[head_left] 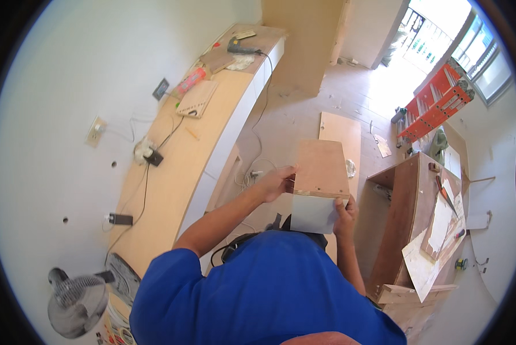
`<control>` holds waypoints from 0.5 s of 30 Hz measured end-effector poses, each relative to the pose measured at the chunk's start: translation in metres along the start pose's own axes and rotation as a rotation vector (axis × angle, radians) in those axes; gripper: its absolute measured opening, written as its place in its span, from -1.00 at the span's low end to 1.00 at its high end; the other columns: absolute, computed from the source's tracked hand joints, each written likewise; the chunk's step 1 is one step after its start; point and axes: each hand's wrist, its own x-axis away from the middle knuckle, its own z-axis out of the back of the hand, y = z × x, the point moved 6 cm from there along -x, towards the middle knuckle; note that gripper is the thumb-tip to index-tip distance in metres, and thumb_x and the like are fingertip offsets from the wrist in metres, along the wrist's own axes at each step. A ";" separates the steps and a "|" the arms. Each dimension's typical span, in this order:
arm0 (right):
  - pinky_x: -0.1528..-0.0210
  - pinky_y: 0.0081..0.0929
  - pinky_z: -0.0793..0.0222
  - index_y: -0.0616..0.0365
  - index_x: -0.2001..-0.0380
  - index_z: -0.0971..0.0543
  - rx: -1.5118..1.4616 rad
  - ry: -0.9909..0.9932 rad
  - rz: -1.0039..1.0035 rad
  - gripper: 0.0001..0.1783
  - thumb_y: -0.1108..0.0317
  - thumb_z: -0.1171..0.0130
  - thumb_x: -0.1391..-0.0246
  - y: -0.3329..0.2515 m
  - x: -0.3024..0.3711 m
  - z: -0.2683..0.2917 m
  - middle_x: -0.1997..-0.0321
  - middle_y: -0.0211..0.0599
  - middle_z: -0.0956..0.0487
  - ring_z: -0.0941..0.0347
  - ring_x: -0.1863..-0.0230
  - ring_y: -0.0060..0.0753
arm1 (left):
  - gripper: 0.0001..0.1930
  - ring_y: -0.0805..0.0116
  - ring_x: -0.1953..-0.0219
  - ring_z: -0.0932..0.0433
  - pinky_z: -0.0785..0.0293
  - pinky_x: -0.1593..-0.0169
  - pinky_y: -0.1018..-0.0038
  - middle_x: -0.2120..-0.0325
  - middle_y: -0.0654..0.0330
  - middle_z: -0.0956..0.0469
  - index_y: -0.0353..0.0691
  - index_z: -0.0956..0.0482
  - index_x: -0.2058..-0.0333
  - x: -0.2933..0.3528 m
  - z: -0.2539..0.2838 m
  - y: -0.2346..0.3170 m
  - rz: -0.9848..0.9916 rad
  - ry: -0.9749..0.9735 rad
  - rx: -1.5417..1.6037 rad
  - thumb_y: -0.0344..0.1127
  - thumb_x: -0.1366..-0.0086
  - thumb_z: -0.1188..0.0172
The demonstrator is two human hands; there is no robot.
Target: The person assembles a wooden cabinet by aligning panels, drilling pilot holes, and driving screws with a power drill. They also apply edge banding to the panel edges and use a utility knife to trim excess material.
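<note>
In front of my body I hold a wooden box (320,165), possibly a drawer, with a bare plywood side facing up and a white panel (312,214) on the side nearest me. My left hand (279,183) grips its left edge, the fingertips partly hidden. At the lower right corner my right hand (345,214) is closed on it, thumb against the white panel and fingers out of sight behind. Small dark screw holes show near the plywood's near edge. A long plywood board (339,126) lies on the floor beyond the box.
Along the left wall runs a long wooden counter (180,167) carrying a heat gun-like tool (243,47) with a trailing cord. A plywood cabinet (397,215) bearing a handsaw (445,193) stands at right. Farther back is an orange ladder (436,103); a fan (77,305) sits lower left.
</note>
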 end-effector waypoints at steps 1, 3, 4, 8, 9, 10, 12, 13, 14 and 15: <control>0.01 -0.55 -0.32 0.28 0.05 -0.60 -0.013 -0.007 -0.006 -0.55 0.12 -0.36 -0.19 0.002 -0.022 -0.002 0.18 -0.42 -0.62 -0.45 0.15 -0.59 | -0.59 0.16 -0.02 -0.60 -0.53 -0.09 0.21 0.04 0.05 -0.61 -0.29 -0.44 -0.12 -0.014 0.027 0.013 -0.003 0.062 -0.046 -0.24 -0.36 -0.19; -0.01 -0.55 -0.32 0.28 0.03 -0.60 -0.035 -0.022 -0.016 -0.55 0.13 -0.36 -0.19 0.006 -0.068 -0.005 0.15 -0.40 -0.64 -0.46 0.13 -0.59 | -0.62 0.18 0.05 -0.63 -0.55 -0.04 0.26 0.13 0.06 -0.64 -0.28 -0.46 -0.07 -0.043 0.068 0.044 -0.049 0.142 -0.051 -0.26 -0.35 -0.22; -0.12 -0.52 -0.29 0.29 -0.02 -0.58 -0.025 -0.054 -0.014 -0.51 0.12 -0.33 -0.21 0.012 -0.092 -0.003 0.03 -0.33 -0.64 -0.48 0.03 -0.55 | -0.64 0.18 0.09 -0.64 -0.57 -0.02 0.26 0.17 0.07 -0.65 -0.28 -0.47 -0.05 -0.056 0.083 0.061 -0.091 0.163 -0.009 -0.28 -0.34 -0.23; -0.05 -0.57 -0.30 0.28 0.02 -0.61 -0.036 -0.043 0.047 -0.51 0.10 -0.39 -0.16 0.007 -0.195 -0.021 0.11 -0.38 -0.65 -0.47 0.08 -0.59 | -0.64 0.15 0.21 -0.68 -0.62 0.07 0.25 0.27 0.02 -0.66 -0.32 -0.47 -0.02 -0.124 0.147 0.134 -0.195 0.275 0.112 -0.30 -0.32 -0.25; -0.03 -0.58 -0.30 0.28 0.02 -0.60 -0.047 -0.058 0.065 -0.49 0.08 -0.38 -0.16 0.006 -0.225 -0.027 0.12 -0.39 -0.65 -0.46 0.10 -0.60 | -0.64 0.15 0.21 -0.68 -0.62 0.08 0.24 0.27 0.02 -0.66 -0.32 -0.47 -0.02 -0.145 0.163 0.158 -0.237 0.299 0.101 -0.30 -0.31 -0.26; 0.00 -0.59 -0.29 0.29 0.01 -0.60 -0.057 -0.073 0.083 -0.48 0.06 -0.38 -0.16 0.005 -0.255 -0.034 0.14 -0.41 -0.64 -0.45 0.13 -0.61 | -0.64 0.14 0.22 -0.68 -0.63 0.08 0.24 0.27 0.02 -0.66 -0.33 -0.47 -0.01 -0.166 0.180 0.185 -0.280 0.323 0.089 -0.31 -0.31 -0.26; 0.07 -0.60 -0.26 0.29 0.02 -0.60 -0.097 -0.096 0.118 -0.46 0.03 -0.36 -0.16 -0.003 -0.323 -0.050 0.19 -0.46 -0.61 -0.41 0.18 -0.63 | -0.65 0.13 0.21 -0.68 -0.63 0.08 0.22 0.26 0.00 -0.67 -0.34 -0.47 -0.01 -0.207 0.210 0.238 -0.355 0.392 0.060 -0.31 -0.31 -0.25; 0.11 -0.61 -0.23 0.30 0.03 -0.61 -0.136 -0.101 0.139 -0.46 0.01 -0.34 -0.17 -0.011 -0.359 -0.064 0.23 -0.49 -0.58 -0.37 0.22 -0.64 | -0.65 0.12 0.21 -0.68 -0.63 0.08 0.22 0.25 0.00 -0.66 -0.34 -0.46 -0.01 -0.227 0.223 0.268 -0.390 0.437 0.032 -0.31 -0.32 -0.23; 0.15 -0.61 -0.21 0.30 0.04 -0.61 -0.166 -0.086 0.146 -0.45 -0.01 -0.33 -0.17 -0.014 -0.391 -0.069 0.27 -0.52 -0.56 -0.34 0.25 -0.66 | -0.78 0.22 0.27 -0.68 -0.63 0.17 0.32 0.37 0.12 -0.63 -0.23 -0.49 0.10 -0.243 0.219 0.295 -0.437 0.491 0.017 -0.29 -0.36 -0.20; 0.18 -0.61 -0.19 0.30 0.06 -0.62 -0.116 -0.115 0.165 -0.46 -0.02 -0.31 -0.17 -0.019 -0.429 -0.079 0.29 -0.54 -0.53 -0.31 0.27 -0.66 | -0.79 0.23 0.28 -0.68 -0.62 0.18 0.33 0.37 0.12 -0.63 -0.24 -0.49 0.10 -0.259 0.231 0.324 -0.492 0.541 0.018 -0.30 -0.36 -0.19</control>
